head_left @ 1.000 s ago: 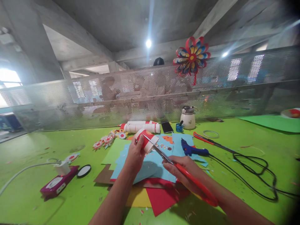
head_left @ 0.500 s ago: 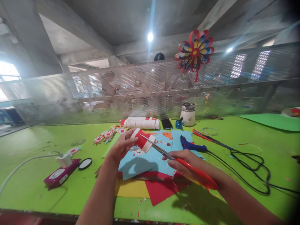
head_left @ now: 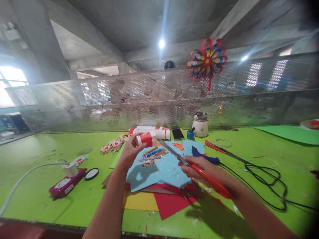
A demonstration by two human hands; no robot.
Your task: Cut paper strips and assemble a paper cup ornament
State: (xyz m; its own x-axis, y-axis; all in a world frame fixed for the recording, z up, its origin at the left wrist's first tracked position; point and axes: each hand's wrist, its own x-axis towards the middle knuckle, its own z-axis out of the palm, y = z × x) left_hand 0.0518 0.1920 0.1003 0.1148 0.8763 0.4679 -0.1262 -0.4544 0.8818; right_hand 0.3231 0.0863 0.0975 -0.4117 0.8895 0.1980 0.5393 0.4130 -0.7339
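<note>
My left hand (head_left: 131,149) grips a red and white paper cup (head_left: 147,139), held on its side above the blue paper sheets (head_left: 159,169). In my right hand (head_left: 199,167) is a pair of scissors with red handles (head_left: 211,182). The scissor blades (head_left: 171,149) point up and left, with their tips close to the cup's right end. Whether the tips touch the cup I cannot tell. Under the cup, pens and paper scraps (head_left: 152,155) lie on the blue sheets. Yellow paper (head_left: 139,200) and red paper (head_left: 169,205) stick out below them.
A blue glue gun (head_left: 204,155) and a red-handled tool (head_left: 224,149) with black cables lie at right. Behind are stacked paper cups (head_left: 159,132), a phone (head_left: 177,134) and a white bottle (head_left: 200,126). A purple power strip (head_left: 66,184) sits left; a perforated screen (head_left: 139,103) stands behind.
My left hand has turned the cup nearly level and shifted it slightly left. The scissor tips, which overlapped the cup's red side, are now at its right end. The pens underneath show more.
</note>
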